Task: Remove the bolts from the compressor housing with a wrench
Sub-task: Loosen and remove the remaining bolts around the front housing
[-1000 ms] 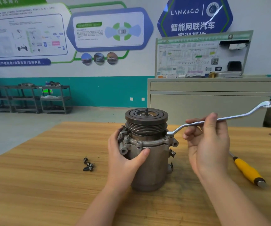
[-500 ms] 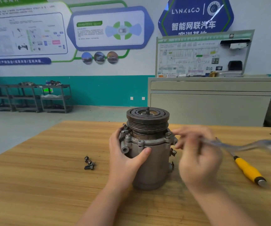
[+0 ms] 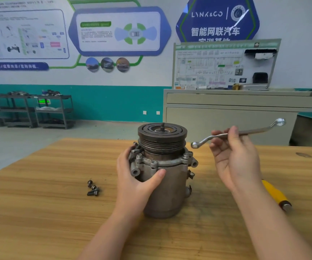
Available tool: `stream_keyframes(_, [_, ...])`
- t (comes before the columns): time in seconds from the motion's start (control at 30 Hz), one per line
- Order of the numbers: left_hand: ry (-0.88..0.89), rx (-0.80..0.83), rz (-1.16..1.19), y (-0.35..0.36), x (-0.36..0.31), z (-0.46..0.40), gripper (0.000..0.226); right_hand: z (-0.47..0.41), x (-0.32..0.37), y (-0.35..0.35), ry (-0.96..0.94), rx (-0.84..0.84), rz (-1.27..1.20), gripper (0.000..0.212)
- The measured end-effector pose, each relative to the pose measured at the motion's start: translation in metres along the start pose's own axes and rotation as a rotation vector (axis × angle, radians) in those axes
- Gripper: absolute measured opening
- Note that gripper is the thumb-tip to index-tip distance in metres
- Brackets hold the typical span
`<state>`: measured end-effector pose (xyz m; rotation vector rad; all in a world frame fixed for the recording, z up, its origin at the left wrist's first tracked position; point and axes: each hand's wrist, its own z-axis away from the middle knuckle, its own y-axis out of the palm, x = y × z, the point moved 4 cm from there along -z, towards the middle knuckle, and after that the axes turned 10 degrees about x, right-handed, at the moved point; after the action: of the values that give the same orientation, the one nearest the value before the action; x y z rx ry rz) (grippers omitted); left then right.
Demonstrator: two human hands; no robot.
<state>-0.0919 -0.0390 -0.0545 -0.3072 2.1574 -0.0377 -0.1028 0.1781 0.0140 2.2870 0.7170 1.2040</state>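
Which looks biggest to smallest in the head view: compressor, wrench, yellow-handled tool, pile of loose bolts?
1. compressor
2. wrench
3. yellow-handled tool, partly hidden behind the right arm, so its rank is unsure
4. loose bolts

Two bare forearms enter from about 6 o'clock, with no sleeve showing on either. The left hand (image 3: pixel 135 182) and right hand (image 3: pixel 235 161) wear no gloves. Fingernails look short and plain, and both wrists are bare too.
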Motion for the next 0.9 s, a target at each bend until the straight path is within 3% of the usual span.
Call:
stream_keyframes(0.17, [0.003,0.010,-0.017,0.000,0.001,0.000,0.101,0.016,0.006,0.017,-0.241,0.096,0.312,0.017])
stream_keyframes(0.33, [0.002,0.007,-0.006,0.001,0.000,0.001,0.097,0.034,0.013,0.032,-0.492,0.372,0.579,0.012])
stream_keyframes(0.47, [0.028,-0.019,0.016,0.001,-0.001,-0.004,0.095,0.053,-0.002,0.045,-0.756,0.588,0.926,0.010])
stream_keyframes(0.57, [0.045,-0.025,0.055,0.002,0.000,-0.005,0.094,0.062,-0.011,0.046,-0.875,0.596,1.047,0.014])
stream_keyframes(0.63, [0.033,-0.007,0.033,0.001,0.002,-0.003,0.094,0.060,-0.013,0.040,-0.863,0.514,0.970,0.025])
stream_keyframes(0.77, [0.018,-0.003,-0.016,0.000,0.001,0.000,0.095,0.052,-0.007,0.032,-0.731,0.160,0.716,0.004])
stream_keyframes(0.83, [0.017,-0.003,-0.005,0.000,-0.001,0.000,0.095,0.039,-0.011,0.022,-0.515,0.001,0.523,0.010])
stream_keyframes(0.9, [0.018,0.004,0.005,0.001,-0.002,0.000,0.096,0.019,-0.018,0.010,-0.169,-0.098,0.263,0.019])
